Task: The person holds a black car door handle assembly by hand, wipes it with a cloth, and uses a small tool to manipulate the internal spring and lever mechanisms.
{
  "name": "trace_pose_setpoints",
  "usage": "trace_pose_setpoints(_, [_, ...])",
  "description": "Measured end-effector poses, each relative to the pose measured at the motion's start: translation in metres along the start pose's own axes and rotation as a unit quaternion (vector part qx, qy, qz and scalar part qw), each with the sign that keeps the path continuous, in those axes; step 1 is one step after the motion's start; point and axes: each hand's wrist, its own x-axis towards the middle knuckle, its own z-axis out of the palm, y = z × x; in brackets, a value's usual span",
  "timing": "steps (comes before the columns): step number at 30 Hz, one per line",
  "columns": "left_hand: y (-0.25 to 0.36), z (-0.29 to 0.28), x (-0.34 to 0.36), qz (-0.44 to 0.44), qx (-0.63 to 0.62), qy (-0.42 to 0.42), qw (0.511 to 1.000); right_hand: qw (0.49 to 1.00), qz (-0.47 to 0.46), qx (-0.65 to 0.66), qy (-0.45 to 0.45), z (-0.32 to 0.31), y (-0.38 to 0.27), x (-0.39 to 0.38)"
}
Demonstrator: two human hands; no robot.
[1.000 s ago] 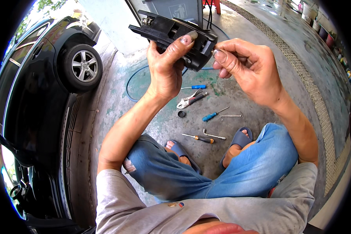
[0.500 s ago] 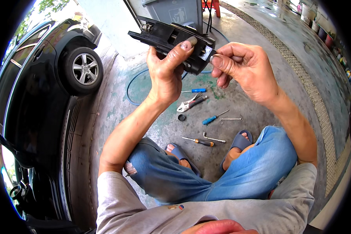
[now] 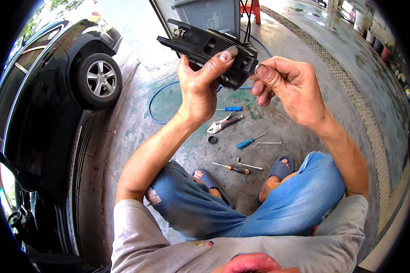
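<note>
- Left hand (image 3: 199, 88) closed around a black part (image 3: 197, 44), thumb on top.
- Right hand (image 3: 290, 86) pinched beside its right end; cannot tell whether anything's held.

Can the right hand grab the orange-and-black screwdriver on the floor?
Probably, by reaching down: nothing covers the orange-and-black screwdriver, though the right hand is up at the end of the black part.

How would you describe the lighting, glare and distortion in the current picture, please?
In the head view, daylight beyond the black car looks washed out; in the head view, the floor grating bows and the corners go black; also in the head view, the floor shines at upper right, while the black part looks fairly sharp.
</note>
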Motion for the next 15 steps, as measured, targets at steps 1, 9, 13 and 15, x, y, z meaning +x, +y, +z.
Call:
trace_pose_setpoints(1, [-0.0008, -0.0013, 0.0005, 0.001, 0.0, 0.0, 1.0, 1.0, 0.009, -0.001, -0.007, 0.0002, -0.0003, 0.0002])
trace_pose_setpoints(9, [-0.0021, 0.001, 0.0013, 0.002, 0.011, 0.004, 1.0, 0.998, 0.043, 0.049, -0.026, -0.0006, -0.0007, -0.0001])
trace_pose_setpoints(13, [-0.0016, 0.0013, 0.0007, 0.003, 0.015, 0.0, 1.0, 0.998, 0.041, 0.038, -0.023, -0.0009, 0.0002, 0.0])
trace_pose_setpoints(15, [-0.0014, 0.001, 0.0004, 0.003, 0.013, 0.011, 1.0, 0.998, 0.039, 0.038, -0.021, 0.0004, 0.0002, 0.0004])
